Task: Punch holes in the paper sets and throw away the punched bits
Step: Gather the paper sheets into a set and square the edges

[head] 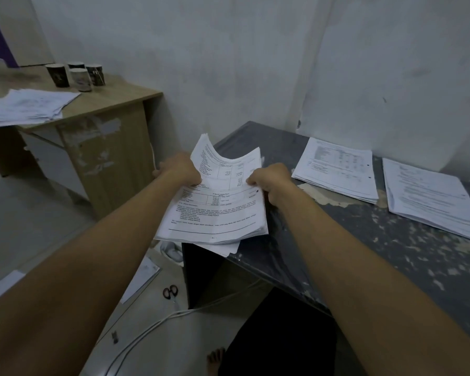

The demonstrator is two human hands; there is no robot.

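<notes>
I hold a set of printed white sheets over the left corner of the dark, worn table. My left hand grips its left edge and my right hand grips its right edge. The far end of the sheets curls upward. More sheets lie under the set at the table's edge. Two other paper sets lie on the table to the right: one showing punched holes along its right edge, another further right. No hole punch is visible.
A wooden desk at the left carries a paper pile and several cups. On the floor lie scissors, white cables and a loose sheet. A bare foot shows at the bottom.
</notes>
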